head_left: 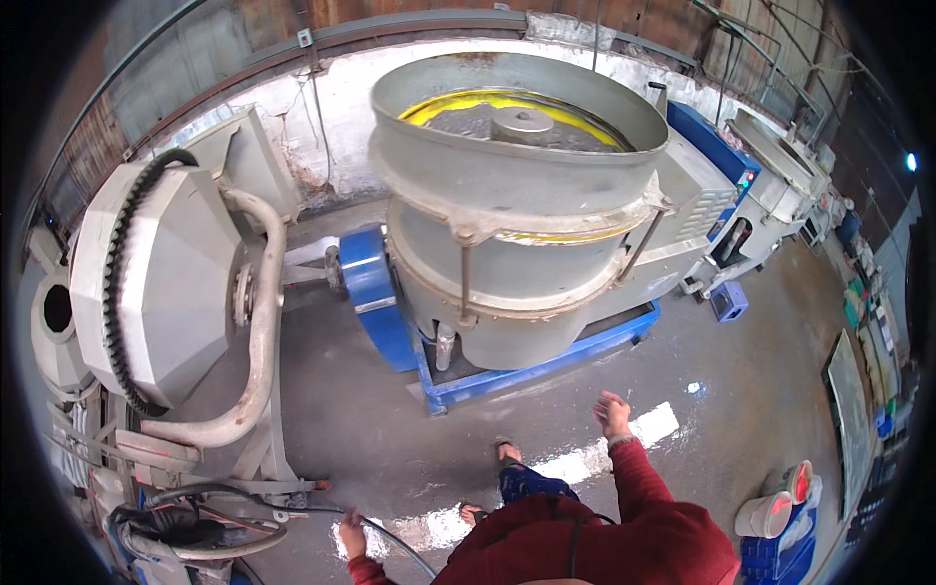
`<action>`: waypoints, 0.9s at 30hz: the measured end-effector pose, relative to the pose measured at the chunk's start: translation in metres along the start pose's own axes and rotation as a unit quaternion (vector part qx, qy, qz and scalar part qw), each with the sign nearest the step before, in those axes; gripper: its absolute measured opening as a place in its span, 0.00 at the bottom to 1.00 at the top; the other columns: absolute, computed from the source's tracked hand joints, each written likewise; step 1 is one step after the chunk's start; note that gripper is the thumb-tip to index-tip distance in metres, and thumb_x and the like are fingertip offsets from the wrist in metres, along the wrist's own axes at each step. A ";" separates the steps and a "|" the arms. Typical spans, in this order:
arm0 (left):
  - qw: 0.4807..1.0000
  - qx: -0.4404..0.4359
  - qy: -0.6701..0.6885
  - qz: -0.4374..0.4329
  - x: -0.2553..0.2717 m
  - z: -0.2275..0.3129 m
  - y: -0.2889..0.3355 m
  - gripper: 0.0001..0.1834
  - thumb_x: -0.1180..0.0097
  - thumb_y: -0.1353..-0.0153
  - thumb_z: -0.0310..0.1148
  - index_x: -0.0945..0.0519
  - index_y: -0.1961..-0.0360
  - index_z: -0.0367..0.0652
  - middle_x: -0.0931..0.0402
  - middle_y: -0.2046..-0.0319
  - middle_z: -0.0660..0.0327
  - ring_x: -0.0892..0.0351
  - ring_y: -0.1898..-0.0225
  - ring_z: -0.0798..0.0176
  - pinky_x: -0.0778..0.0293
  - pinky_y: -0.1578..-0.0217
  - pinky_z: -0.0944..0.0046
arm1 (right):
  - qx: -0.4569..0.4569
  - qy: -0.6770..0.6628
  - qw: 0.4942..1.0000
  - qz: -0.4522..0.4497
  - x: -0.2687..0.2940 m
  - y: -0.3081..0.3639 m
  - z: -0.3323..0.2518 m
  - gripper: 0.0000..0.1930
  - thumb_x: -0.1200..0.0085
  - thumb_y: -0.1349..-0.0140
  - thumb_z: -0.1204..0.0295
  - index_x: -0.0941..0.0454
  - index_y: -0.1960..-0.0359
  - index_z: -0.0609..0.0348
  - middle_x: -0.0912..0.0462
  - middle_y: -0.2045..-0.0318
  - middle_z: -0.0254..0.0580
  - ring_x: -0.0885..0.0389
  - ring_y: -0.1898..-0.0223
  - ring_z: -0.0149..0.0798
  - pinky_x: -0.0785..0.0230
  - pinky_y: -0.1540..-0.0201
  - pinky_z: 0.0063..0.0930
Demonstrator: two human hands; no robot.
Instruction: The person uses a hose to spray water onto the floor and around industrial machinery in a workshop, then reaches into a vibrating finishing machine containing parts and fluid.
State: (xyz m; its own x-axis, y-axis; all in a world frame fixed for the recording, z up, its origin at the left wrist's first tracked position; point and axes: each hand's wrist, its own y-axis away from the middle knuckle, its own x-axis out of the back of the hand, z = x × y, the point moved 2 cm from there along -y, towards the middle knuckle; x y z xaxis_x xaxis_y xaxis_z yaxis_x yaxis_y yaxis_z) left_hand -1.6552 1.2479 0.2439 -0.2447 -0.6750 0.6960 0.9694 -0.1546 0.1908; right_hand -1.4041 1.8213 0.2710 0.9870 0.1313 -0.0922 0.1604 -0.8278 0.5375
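Down at the lower left, my left hand (351, 535) is closed round a dark hose (400, 550). The hose runs from my hand toward the bundle at the left and away under my body. My right hand (612, 416) is held out over the wet floor, fingers apart, with nothing in it. Ahead of me stands a big grey round machine (487, 263) on a blue frame (546, 364). Its flared open top has a yellow inner ring (468, 98) and a round hub (522, 125) in the middle.
A cement-mixer-like drum (180, 278) with a toothed ring and bent pipe (268, 331) stands left. Coiled hoses (195, 531) lie below it. Pale buckets (763, 515) stand at the lower right, a blue-purple crate (728, 301) beyond. The grey floor (380, 434) shines wet.
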 end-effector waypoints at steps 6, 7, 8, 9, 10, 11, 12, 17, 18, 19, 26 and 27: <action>0.949 -0.125 -0.141 -0.252 -0.179 0.108 -0.008 0.21 0.59 0.45 0.49 0.21 0.68 0.44 0.25 0.68 0.48 0.26 0.64 0.44 0.31 0.63 0.49 | 0.023 -0.048 0.991 0.127 0.080 -0.057 0.004 0.20 0.61 0.52 0.80 0.33 0.54 0.59 0.32 0.75 0.37 0.31 0.75 0.32 0.27 0.72 0.33; 0.921 -0.166 -0.158 -0.316 -0.211 0.105 -0.010 0.20 0.58 0.46 0.48 0.22 0.67 0.45 0.24 0.70 0.50 0.25 0.67 0.46 0.31 0.65 0.51 | 0.024 -0.042 0.990 0.132 0.092 -0.070 -0.004 0.20 0.61 0.52 0.79 0.34 0.53 0.59 0.32 0.75 0.37 0.32 0.75 0.32 0.27 0.73 0.33; 0.888 -0.205 -0.173 -0.375 -0.252 0.082 -0.017 0.18 0.57 0.46 0.47 0.22 0.67 0.46 0.24 0.71 0.53 0.25 0.71 0.48 0.30 0.67 0.54 | 0.037 -0.047 0.988 0.142 0.102 -0.090 -0.012 0.21 0.61 0.51 0.80 0.34 0.52 0.58 0.32 0.74 0.37 0.32 0.75 0.32 0.26 0.74 0.32; 0.845 -0.241 -0.189 -0.439 -0.269 0.099 -0.012 0.17 0.57 0.47 0.46 0.22 0.66 0.47 0.23 0.73 0.55 0.24 0.74 0.51 0.29 0.69 0.56 | 0.064 -0.055 0.983 0.165 0.115 -0.105 -0.027 0.21 0.61 0.51 0.80 0.34 0.52 0.57 0.32 0.73 0.37 0.32 0.74 0.32 0.27 0.74 0.30; 0.803 -0.158 -0.252 -0.516 -0.288 0.112 -0.010 0.19 0.56 0.48 0.47 0.23 0.67 0.44 0.24 0.73 0.52 0.24 0.75 0.51 0.30 0.71 0.55 | 0.090 -0.050 0.979 0.175 0.132 -0.120 -0.046 0.21 0.62 0.51 0.81 0.34 0.52 0.57 0.32 0.71 0.37 0.31 0.73 0.32 0.28 0.74 0.29; 0.768 -0.122 -0.280 -0.563 -0.293 0.140 -0.009 0.20 0.54 0.49 0.48 0.23 0.67 0.42 0.23 0.72 0.52 0.24 0.75 0.53 0.29 0.70 0.56 | 0.112 -0.048 0.975 0.184 0.142 -0.127 -0.067 0.21 0.62 0.50 0.81 0.34 0.51 0.57 0.32 0.70 0.37 0.31 0.72 0.32 0.29 0.73 0.29; 0.751 -0.010 -0.270 -0.603 -0.293 0.185 -0.007 0.20 0.54 0.49 0.47 0.23 0.67 0.41 0.23 0.72 0.52 0.23 0.74 0.55 0.28 0.69 0.57 | 0.151 -0.066 0.963 0.211 0.153 -0.133 -0.093 0.22 0.63 0.50 0.82 0.34 0.51 0.56 0.33 0.68 0.36 0.32 0.70 0.32 0.30 0.72 0.28; 0.691 -0.199 -0.277 -0.637 -0.354 0.316 -0.020 0.18 0.55 0.46 0.40 0.23 0.61 0.38 0.24 0.63 0.51 0.23 0.64 0.55 0.29 0.63 0.58 | 0.401 0.034 0.877 0.262 0.181 -0.122 -0.223 0.22 0.65 0.48 0.83 0.35 0.48 0.57 0.33 0.62 0.39 0.33 0.61 0.34 0.32 0.66 0.26; 0.688 -0.222 -0.274 -0.635 -0.366 0.348 -0.021 0.18 0.56 0.46 0.39 0.23 0.61 0.39 0.24 0.62 0.50 0.24 0.62 0.53 0.30 0.61 0.58 | 0.442 0.091 0.847 0.282 0.181 -0.106 -0.240 0.22 0.66 0.47 0.82 0.35 0.49 0.60 0.33 0.60 0.41 0.32 0.60 0.35 0.32 0.66 0.26; 0.682 -0.246 -0.270 -0.634 -0.380 0.380 -0.021 0.18 0.56 0.46 0.38 0.23 0.60 0.39 0.25 0.61 0.50 0.24 0.60 0.52 0.30 0.60 0.58 | 0.480 0.149 0.810 0.302 0.180 -0.092 -0.254 0.21 0.66 0.46 0.82 0.35 0.49 0.62 0.33 0.58 0.44 0.32 0.59 0.37 0.32 0.65 0.26; 0.686 -0.385 -0.031 -0.616 -0.514 0.531 0.024 0.16 0.57 0.49 0.34 0.26 0.64 0.33 0.26 0.67 0.43 0.25 0.63 0.45 0.31 0.60 0.53 | 0.509 0.328 0.704 0.371 0.215 -0.063 -0.241 0.16 0.58 0.42 0.74 0.34 0.51 0.63 0.30 0.62 0.44 0.28 0.66 0.37 0.31 0.73 0.24; 0.667 -0.401 0.043 -0.626 -0.531 0.549 0.033 0.16 0.56 0.49 0.35 0.26 0.66 0.32 0.26 0.68 0.43 0.25 0.64 0.45 0.31 0.61 0.53 | 0.516 0.344 0.684 0.384 0.207 -0.062 -0.251 0.16 0.55 0.41 0.70 0.33 0.52 0.61 0.30 0.69 0.44 0.29 0.72 0.36 0.31 0.78 0.24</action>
State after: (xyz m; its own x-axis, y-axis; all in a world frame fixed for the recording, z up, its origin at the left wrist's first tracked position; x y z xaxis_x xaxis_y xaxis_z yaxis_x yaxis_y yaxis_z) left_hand -1.5050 1.9979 0.2606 -0.9042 0.3129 0.2907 -0.2868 -0.9492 0.1297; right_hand -1.2078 2.0371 0.4292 0.6040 -0.6260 0.4932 -0.1448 -0.6948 -0.7045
